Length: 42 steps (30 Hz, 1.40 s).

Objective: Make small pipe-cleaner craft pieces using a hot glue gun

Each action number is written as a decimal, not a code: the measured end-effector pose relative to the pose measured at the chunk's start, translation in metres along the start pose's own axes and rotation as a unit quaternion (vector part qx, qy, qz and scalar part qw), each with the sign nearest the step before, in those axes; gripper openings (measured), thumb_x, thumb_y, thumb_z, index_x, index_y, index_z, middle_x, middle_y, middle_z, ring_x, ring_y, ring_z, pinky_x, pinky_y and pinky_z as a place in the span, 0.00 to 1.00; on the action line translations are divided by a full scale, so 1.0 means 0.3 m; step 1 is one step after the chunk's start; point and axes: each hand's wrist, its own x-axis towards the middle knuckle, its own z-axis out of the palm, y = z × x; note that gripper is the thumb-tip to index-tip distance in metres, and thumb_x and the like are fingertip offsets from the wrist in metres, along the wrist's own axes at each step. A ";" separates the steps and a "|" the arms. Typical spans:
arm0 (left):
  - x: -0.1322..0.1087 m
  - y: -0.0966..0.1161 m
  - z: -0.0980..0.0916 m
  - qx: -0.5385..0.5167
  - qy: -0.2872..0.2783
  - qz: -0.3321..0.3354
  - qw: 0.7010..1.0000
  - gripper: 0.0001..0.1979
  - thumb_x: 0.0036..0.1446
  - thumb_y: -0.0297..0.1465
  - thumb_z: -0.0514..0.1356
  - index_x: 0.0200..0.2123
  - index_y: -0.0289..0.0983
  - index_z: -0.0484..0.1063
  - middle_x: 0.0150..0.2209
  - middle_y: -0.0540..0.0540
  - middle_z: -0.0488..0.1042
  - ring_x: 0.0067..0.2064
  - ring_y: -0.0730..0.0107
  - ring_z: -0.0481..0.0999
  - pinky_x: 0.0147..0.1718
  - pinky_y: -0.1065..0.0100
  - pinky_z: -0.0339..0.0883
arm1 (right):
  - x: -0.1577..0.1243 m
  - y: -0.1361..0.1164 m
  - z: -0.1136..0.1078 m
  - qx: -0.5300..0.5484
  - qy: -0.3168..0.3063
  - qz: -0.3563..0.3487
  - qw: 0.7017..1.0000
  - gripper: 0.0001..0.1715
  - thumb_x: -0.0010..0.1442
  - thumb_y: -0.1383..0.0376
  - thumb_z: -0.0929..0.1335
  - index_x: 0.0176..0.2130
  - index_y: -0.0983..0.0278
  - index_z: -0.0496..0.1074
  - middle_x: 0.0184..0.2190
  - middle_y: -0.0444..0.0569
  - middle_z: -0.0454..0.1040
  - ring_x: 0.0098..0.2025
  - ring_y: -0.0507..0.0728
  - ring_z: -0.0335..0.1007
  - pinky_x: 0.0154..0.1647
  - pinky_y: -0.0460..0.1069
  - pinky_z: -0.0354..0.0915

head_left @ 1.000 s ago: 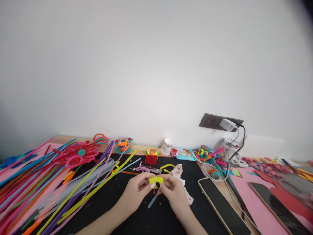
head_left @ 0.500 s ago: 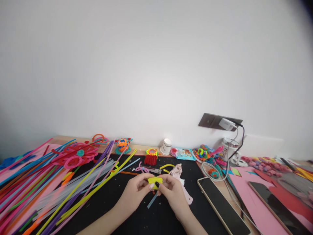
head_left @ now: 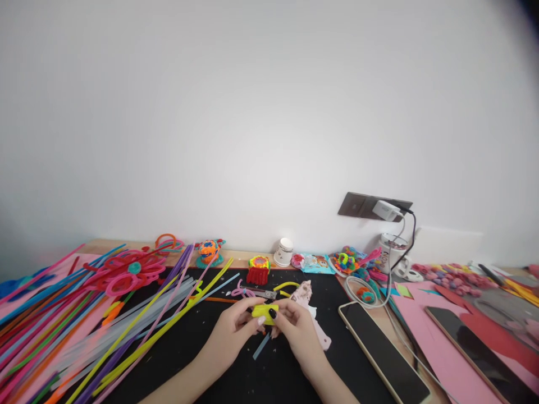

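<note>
A small yellow fuzzy piece (head_left: 264,313), apparently made of pipe cleaner, is pinched between both hands over the black mat (head_left: 269,376). My left hand (head_left: 236,328) grips its left end, thumb at the front. At its right end, my right hand (head_left: 295,328) presses it with a dark-nailed thumb. Beneath the hands lies a pale translucent strip (head_left: 261,347). Just beyond them are pliers with yellow handles (head_left: 283,288), partly covered by a pale pink glue gun-like object (head_left: 304,294), and a loop of lilac pipe cleaner (head_left: 243,290).
Many coloured pipe cleaners (head_left: 168,331) spread over the left side. Along the wall stand a paper cup (head_left: 283,252), a red-and-yellow craft piece (head_left: 258,270) and an orange-blue one (head_left: 209,252). To the right are a phone (head_left: 383,353), a white cable (head_left: 389,306) and pink paper (head_left: 425,325).
The thumbs have shifted slightly on the yellow piece, which stays between both hands. The whole view has moved a little.
</note>
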 end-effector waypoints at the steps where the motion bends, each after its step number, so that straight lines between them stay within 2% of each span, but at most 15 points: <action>1: 0.001 0.001 -0.001 0.005 0.004 0.005 1.000 0.17 0.53 0.33 0.60 0.47 0.36 0.71 0.40 0.43 0.78 0.39 0.61 0.77 0.40 0.63 0.71 | 0.000 -0.002 0.001 0.002 -0.003 0.001 1.000 0.17 0.48 0.55 0.74 0.32 0.65 0.73 0.23 0.44 0.74 0.20 0.51 0.68 0.23 0.46 0.64; 4: 0.005 0.003 -0.005 0.019 0.020 0.018 0.999 0.16 0.53 0.33 0.60 0.45 0.37 0.72 0.45 0.42 0.77 0.44 0.58 0.77 0.45 0.61 0.70 | -0.001 -0.005 0.003 0.002 -0.005 0.001 1.000 0.17 0.47 0.59 0.75 0.36 0.64 0.74 0.26 0.45 0.76 0.25 0.53 0.71 0.27 0.47 0.67; 7: 0.007 0.003 -0.010 0.029 0.032 0.019 0.999 0.15 0.54 0.33 0.60 0.45 0.37 0.72 0.46 0.41 0.77 0.46 0.57 0.76 0.46 0.61 0.69 | -0.005 -0.009 0.003 -0.008 0.000 0.000 1.000 0.18 0.47 0.62 0.75 0.39 0.63 0.74 0.24 0.43 0.75 0.26 0.54 0.71 0.31 0.48 0.67; 13: 0.004 0.008 -0.006 0.034 0.023 0.026 0.999 0.14 0.54 0.33 0.60 0.44 0.36 0.72 0.47 0.41 0.77 0.48 0.57 0.76 0.47 0.62 0.69 | -0.009 -0.020 0.002 -0.005 0.007 0.006 1.000 0.17 0.47 0.61 0.75 0.38 0.64 0.75 0.27 0.47 0.78 0.30 0.56 0.73 0.34 0.49 0.67; 20: 0.000 0.023 -0.001 0.069 0.041 0.019 0.997 0.12 0.53 0.32 0.60 0.40 0.35 0.75 0.39 0.43 0.79 0.42 0.58 0.77 0.43 0.62 0.70 | -0.013 -0.024 0.010 0.005 0.009 0.009 1.000 0.13 0.46 0.63 0.75 0.33 0.64 0.74 0.25 0.46 0.78 0.29 0.55 0.72 0.32 0.47 0.66; 24: 0.001 0.023 -0.001 0.080 0.041 0.022 0.996 0.11 0.53 0.32 0.60 0.39 0.34 0.75 0.38 0.42 0.79 0.41 0.57 0.77 0.43 0.61 0.70 | -0.014 -0.028 0.013 0.007 0.012 0.006 1.000 0.12 0.46 0.64 0.75 0.32 0.65 0.74 0.24 0.45 0.77 0.28 0.53 0.72 0.31 0.46 0.65; 27: 0.003 0.016 -0.001 0.074 0.038 0.032 0.996 0.11 0.53 0.31 0.59 0.39 0.35 0.75 0.40 0.41 0.78 0.43 0.57 0.76 0.44 0.60 0.70 | -0.012 -0.026 0.010 0.008 0.006 0.014 1.000 0.11 0.45 0.66 0.75 0.32 0.65 0.74 0.24 0.45 0.76 0.27 0.53 0.71 0.31 0.46 0.65; 31: 0.011 -0.007 -0.005 0.036 0.036 0.055 0.997 0.12 0.52 0.30 0.60 0.41 0.36 0.75 0.51 0.39 0.72 0.51 0.54 0.72 0.46 0.60 0.70 | -0.005 -0.010 0.000 0.037 -0.008 0.012 0.999 0.14 0.47 0.64 0.75 0.35 0.64 0.74 0.28 0.46 0.77 0.28 0.53 0.72 0.31 0.46 0.66; 33: 0.014 -0.018 -0.006 0.004 0.025 0.054 0.998 0.15 0.52 0.30 0.60 0.45 0.37 0.73 0.54 0.38 0.70 0.52 0.54 0.72 0.46 0.59 0.70 | -0.001 -0.004 -0.004 0.047 -0.007 0.009 0.999 0.15 0.48 0.63 0.74 0.38 0.63 0.74 0.30 0.46 0.78 0.28 0.53 0.72 0.30 0.46 0.67; 37: 0.010 -0.017 -0.006 -0.011 0.005 0.045 0.999 0.16 0.53 0.30 0.60 0.46 0.37 0.72 0.51 0.40 0.73 0.50 0.55 0.74 0.49 0.58 0.68 | 0.000 -0.008 -0.004 0.058 0.001 0.013 0.998 0.14 0.50 0.61 0.74 0.37 0.64 0.75 0.30 0.46 0.77 0.25 0.52 0.71 0.29 0.47 0.67; 42: 0.002 -0.001 -0.007 0.024 0.013 0.022 0.999 0.15 0.55 0.32 0.59 0.46 0.36 0.72 0.48 0.40 0.76 0.50 0.55 0.74 0.50 0.57 0.67 | -0.004 -0.022 0.006 0.057 -0.012 0.015 0.998 0.17 0.47 0.64 0.76 0.38 0.64 0.75 0.31 0.47 0.78 0.26 0.51 0.71 0.32 0.47 0.67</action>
